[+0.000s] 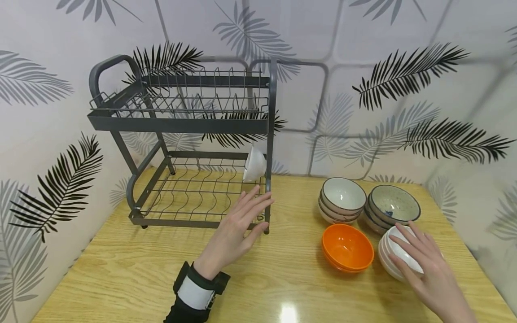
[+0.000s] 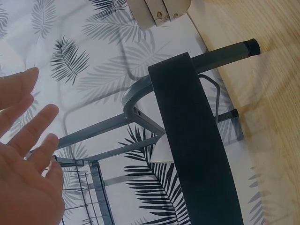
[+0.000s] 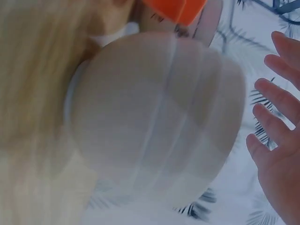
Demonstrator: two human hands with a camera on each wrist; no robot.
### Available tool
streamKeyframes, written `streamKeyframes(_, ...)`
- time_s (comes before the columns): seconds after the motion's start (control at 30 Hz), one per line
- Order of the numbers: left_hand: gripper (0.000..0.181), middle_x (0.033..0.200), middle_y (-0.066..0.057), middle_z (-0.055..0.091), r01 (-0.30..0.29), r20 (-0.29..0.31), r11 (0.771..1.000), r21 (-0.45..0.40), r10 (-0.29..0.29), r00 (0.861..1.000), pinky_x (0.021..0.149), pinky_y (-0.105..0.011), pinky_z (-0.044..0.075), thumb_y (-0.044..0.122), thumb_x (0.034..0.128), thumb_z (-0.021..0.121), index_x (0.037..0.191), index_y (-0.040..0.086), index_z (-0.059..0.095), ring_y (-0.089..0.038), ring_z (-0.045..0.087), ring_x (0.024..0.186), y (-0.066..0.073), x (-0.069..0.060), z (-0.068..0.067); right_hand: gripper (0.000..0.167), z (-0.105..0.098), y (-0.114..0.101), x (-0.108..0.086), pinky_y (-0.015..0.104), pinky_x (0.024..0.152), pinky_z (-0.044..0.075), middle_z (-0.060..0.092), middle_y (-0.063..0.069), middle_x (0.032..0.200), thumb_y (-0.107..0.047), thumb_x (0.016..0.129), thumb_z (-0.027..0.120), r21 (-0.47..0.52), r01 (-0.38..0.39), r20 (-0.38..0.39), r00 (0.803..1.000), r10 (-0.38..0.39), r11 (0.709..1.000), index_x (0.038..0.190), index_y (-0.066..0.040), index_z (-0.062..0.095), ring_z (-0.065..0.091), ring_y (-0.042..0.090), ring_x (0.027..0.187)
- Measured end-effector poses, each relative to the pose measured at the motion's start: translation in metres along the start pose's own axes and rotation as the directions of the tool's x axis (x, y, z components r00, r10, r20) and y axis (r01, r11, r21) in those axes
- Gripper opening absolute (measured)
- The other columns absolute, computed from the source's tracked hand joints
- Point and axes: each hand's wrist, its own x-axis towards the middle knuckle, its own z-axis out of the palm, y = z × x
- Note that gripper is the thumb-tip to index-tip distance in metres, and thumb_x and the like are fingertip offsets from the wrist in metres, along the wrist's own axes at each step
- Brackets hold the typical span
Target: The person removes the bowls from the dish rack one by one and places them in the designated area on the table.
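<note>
My left hand [image 1: 234,231] is held in front of the lower right corner of a dark grey two-tier dish rack [image 1: 181,124], fingers extended with nothing in them. Just beyond the fingertips, a white bowl [image 1: 255,165] stands tilted on its side at the right end of the rack's lower tier. Over a stack of white bowls [image 1: 388,260] at the right hovers my right hand [image 1: 432,273], fingers spread and loosely bent. In the right wrist view, that hand [image 3: 281,122] appears apart from the stacked bowls [image 3: 159,117], its palm bare.
Left of the white stack sit nested orange bowls [image 1: 347,249]. Behind them are a stack of pale bowls with dark rims [image 1: 343,197] and another of speckled grey-green bowls [image 1: 393,204]. The wooden table [image 1: 278,273] meets a leaf-patterned wall [image 1: 307,98].
</note>
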Motion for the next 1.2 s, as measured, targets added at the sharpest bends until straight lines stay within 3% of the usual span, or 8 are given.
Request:
streamKeyframes(0.27, 0.05, 0.152, -0.009, 0.053, 0.095, -0.037, 0.992, 0.089, -0.092, 0.995, 0.127, -0.055, 0.021, 0.013, 0.0955, 0.067, 0.143, 0.01, 0.054, -0.033, 0.035, 0.151, 0.0, -0.002, -0.001, 0.056, 0.027, -0.023, 0.042, 0.028, 0.131, 0.012, 0.048, 0.003, 0.156, -0.047, 0.103, 0.048, 0.069, 0.112, 0.025, 0.993, -0.114, 0.991, 0.129, 0.0, 0.066, 0.028, 0.015, 0.155)
streamKeyframes(0.5, 0.051, 0.151, -0.01, 0.054, 0.179, -0.057, 0.978, 0.107, -0.173, 0.983, 0.127, -0.057, 0.019, 0.012, 0.0941, 0.069, 0.143, 0.01, 0.055, -0.034, 0.035, 0.151, -0.005, -0.004, -0.002, 0.049, 0.06, -0.049, 0.073, 0.028, 0.13, 0.013, 0.055, 0.013, 0.15, -0.042, 0.104, 0.05, 0.142, 0.173, 0.082, 0.979, -0.186, 0.975, 0.133, -0.005, 0.065, 0.031, 0.018, 0.154)
streamKeyframes(0.57, 0.051, 0.151, -0.009, 0.053, 0.223, -0.063, 0.968, 0.116, -0.217, 0.974, 0.127, -0.058, 0.018, 0.014, 0.0944, 0.069, 0.143, 0.011, 0.054, -0.035, 0.036, 0.15, -0.005, -0.004, -0.003, 0.048, 0.069, -0.054, 0.081, 0.028, 0.13, 0.015, 0.055, 0.015, 0.149, -0.04, 0.104, 0.051, 0.163, 0.192, 0.085, 0.975, -0.207, 0.968, 0.133, -0.004, 0.064, 0.033, 0.02, 0.153)
streamKeyframes(0.67, 0.051, 0.151, -0.009, 0.054, 0.297, -0.083, 0.948, 0.114, -0.289, 0.954, 0.127, -0.057, 0.018, 0.015, 0.0944, 0.069, 0.143, 0.012, 0.054, -0.035, 0.037, 0.15, -0.005, -0.004, -0.004, 0.04, 0.082, -0.061, 0.093, 0.028, 0.13, 0.015, 0.055, 0.018, 0.148, -0.025, 0.099, 0.065, 0.176, 0.208, 0.102, 0.968, -0.228, 0.962, 0.132, -0.003, 0.064, 0.037, 0.026, 0.151)
streamKeyframes(0.8, 0.051, 0.145, -0.012, 0.059, 0.364, -0.122, 0.928, 0.078, -0.354, 0.927, 0.126, -0.058, 0.021, 0.013, 0.0933, 0.071, 0.142, 0.01, 0.055, -0.037, 0.043, 0.146, -0.008, -0.002, -0.005, 0.053, 0.095, -0.07, 0.105, 0.025, 0.13, 0.014, 0.055, 0.018, 0.148, -0.005, 0.084, 0.077, 0.171, 0.195, 0.141, 0.965, -0.22, 0.966, 0.134, -0.005, 0.063, 0.043, 0.034, 0.146)
streamKeyframes(0.93, 0.048, 0.141, -0.019, 0.061, 0.399, -0.139, 0.916, 0.032, -0.391, 0.91, 0.123, -0.061, 0.025, 0.013, 0.0942, 0.069, 0.14, 0.006, 0.056, -0.042, 0.049, 0.14, -0.015, 0.002, -0.005, 0.057, 0.101, -0.076, 0.112, 0.026, 0.13, 0.014, 0.054, 0.017, 0.149, -0.003, 0.083, 0.078, 0.174, 0.193, 0.152, 0.964, -0.22, 0.966, 0.137, -0.007, 0.062, 0.044, 0.036, 0.144)
streamKeyframes(1.07, 0.047, 0.139, -0.021, 0.061, 0.439, -0.111, 0.897, -0.043, -0.441, 0.891, 0.12, -0.064, 0.029, 0.013, 0.0959, 0.066, 0.14, 0.002, 0.055, -0.042, 0.053, 0.134, -0.025, 0.01, -0.006, 0.054, 0.104, -0.078, 0.115, 0.028, 0.13, 0.016, 0.055, 0.018, 0.148, -0.004, 0.085, 0.077, 0.181, 0.18, 0.162, 0.964, -0.209, 0.967, 0.136, -0.006, 0.062, 0.044, 0.037, 0.143)
streamKeyframes(1.2, 0.05, 0.141, -0.022, 0.06, 0.493, -0.052, 0.861, -0.124, -0.501, 0.864, 0.113, -0.062, 0.04, 0.015, 0.0977, 0.063, 0.144, 0.0, 0.049, -0.043, 0.054, 0.131, -0.038, 0.022, -0.007, 0.052, 0.106, -0.079, 0.113, 0.031, 0.129, 0.02, 0.056, 0.019, 0.147, -0.005, 0.086, 0.077, 0.188, 0.154, 0.177, 0.966, -0.188, 0.97, 0.136, -0.007, 0.063, 0.046, 0.041, 0.14)
